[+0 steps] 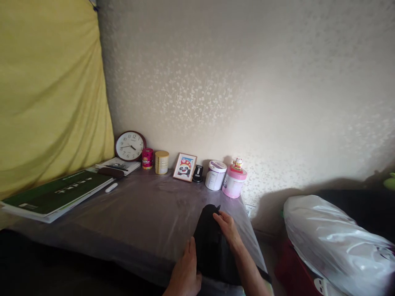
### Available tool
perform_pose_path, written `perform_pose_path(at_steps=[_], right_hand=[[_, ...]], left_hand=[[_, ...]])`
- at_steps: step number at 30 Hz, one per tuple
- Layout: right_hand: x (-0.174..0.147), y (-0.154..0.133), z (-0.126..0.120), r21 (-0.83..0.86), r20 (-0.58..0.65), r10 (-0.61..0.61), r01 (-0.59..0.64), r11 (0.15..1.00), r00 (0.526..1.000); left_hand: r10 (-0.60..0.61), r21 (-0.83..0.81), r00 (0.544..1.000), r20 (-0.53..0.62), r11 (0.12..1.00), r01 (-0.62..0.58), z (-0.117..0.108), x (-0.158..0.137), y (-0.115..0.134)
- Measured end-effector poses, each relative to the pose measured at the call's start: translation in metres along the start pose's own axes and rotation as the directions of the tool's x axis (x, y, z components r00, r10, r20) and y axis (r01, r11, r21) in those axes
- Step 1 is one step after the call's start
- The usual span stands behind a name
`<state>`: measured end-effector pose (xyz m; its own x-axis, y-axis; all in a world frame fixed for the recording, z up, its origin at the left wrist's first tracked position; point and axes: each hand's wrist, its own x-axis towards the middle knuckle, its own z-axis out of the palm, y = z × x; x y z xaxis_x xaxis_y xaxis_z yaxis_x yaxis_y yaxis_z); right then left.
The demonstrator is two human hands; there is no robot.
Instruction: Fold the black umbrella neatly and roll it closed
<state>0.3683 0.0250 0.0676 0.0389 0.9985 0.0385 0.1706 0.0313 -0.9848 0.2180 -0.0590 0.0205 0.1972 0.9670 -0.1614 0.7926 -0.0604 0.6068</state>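
A black, soft-looking item with a rounded far end stands out at the near right part of the table; its exact kind does not show. My left hand is closed along its left edge, fingers pointing away from me. On the upper right edge, close to a small pointed flap, my right hand pinches the same item. The right forearm covers part of its right side. Beneath it lies the table's grey cover.
Along the wall stand a clock, a pink tin, a yellow tin, a panda picture frame, a white tub and a pink-lidded tub. A green book lies left. A white plastic bag sits right.
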Motion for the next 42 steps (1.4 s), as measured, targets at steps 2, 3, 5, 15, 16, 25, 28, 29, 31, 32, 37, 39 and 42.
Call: perform_pose_path(at_steps=[2, 3, 5, 15, 16, 25, 28, 29, 31, 32, 37, 39, 42], right_hand=[[0.007, 0.006, 0.012, 0.011, -0.014, 0.020, -0.020, 1.000, 1.000], [0.011, 0.009, 0.016, 0.000, -0.023, 0.026, -0.026, 1.000, 0.999], [0.016, 0.017, 0.024, -0.051, -0.036, 0.035, -0.037, 0.998, 0.999], [0.017, 0.022, 0.038, -0.494, 0.135, -0.037, 0.100, 0.864, 0.990], [0.015, 0.021, 0.039, -0.529, 0.142, -0.053, 0.121, 0.840, 0.988], [0.000, 0.018, 0.045, -0.713, 0.243, -0.163, 0.290, 0.638, 0.956], [-0.009, 0.015, 0.041, -0.715, 0.301, -0.211, 0.367, 0.596, 0.930], [-0.011, 0.014, 0.039, -0.704, 0.333, -0.238, 0.409, 0.581, 0.912], [-0.014, 0.014, 0.035, -0.662, 0.405, -0.300, 0.503, 0.556, 0.864], [-0.014, 0.015, 0.033, -0.637, 0.432, -0.326, 0.540, 0.550, 0.841], [0.009, 0.028, 0.025, -0.614, 0.446, -0.344, 0.562, 0.554, 0.826], [0.024, 0.033, 0.025, -0.646, 0.435, -0.318, 0.539, 0.542, 0.842], [0.047, 0.037, 0.024, -0.698, 0.411, -0.281, 0.498, 0.515, 0.867]], left_hand=[[-0.002, 0.015, 1.000, 0.003, 1.000, 0.001, 0.003, 0.002, -0.001], [0.002, 0.021, 1.000, 0.008, 1.000, -0.002, 0.003, 0.002, -0.002], [0.016, 0.019, 1.000, 0.010, 1.000, -0.016, 0.003, 0.003, -0.002], [0.027, 0.087, 0.999, 0.036, 0.996, -0.030, -0.007, -0.001, -0.006], [0.035, 0.099, 0.999, 0.036, 0.994, -0.039, -0.007, -0.002, -0.009], [0.302, 0.251, 0.935, -0.183, 0.934, -0.253, 0.002, 0.002, -0.017], [0.283, 0.217, 0.950, -0.131, 0.943, -0.251, 0.015, 0.011, -0.014], [0.244, 0.205, 0.963, -0.112, 0.954, -0.218, 0.019, 0.013, -0.013], [0.162, 0.185, 0.985, -0.066, 0.972, -0.147, 0.025, 0.017, -0.012], [0.125, 0.174, 0.991, -0.043, 0.978, -0.116, 0.026, 0.018, -0.011], [0.052, 0.079, 0.998, 0.023, 0.995, -0.053, 0.011, 0.013, -0.001], [0.050, 0.057, 0.997, 0.060, 0.997, -0.054, 0.003, 0.010, 0.003], [0.022, 0.042, 0.996, 0.085, 0.999, -0.025, -0.005, 0.007, 0.006]])
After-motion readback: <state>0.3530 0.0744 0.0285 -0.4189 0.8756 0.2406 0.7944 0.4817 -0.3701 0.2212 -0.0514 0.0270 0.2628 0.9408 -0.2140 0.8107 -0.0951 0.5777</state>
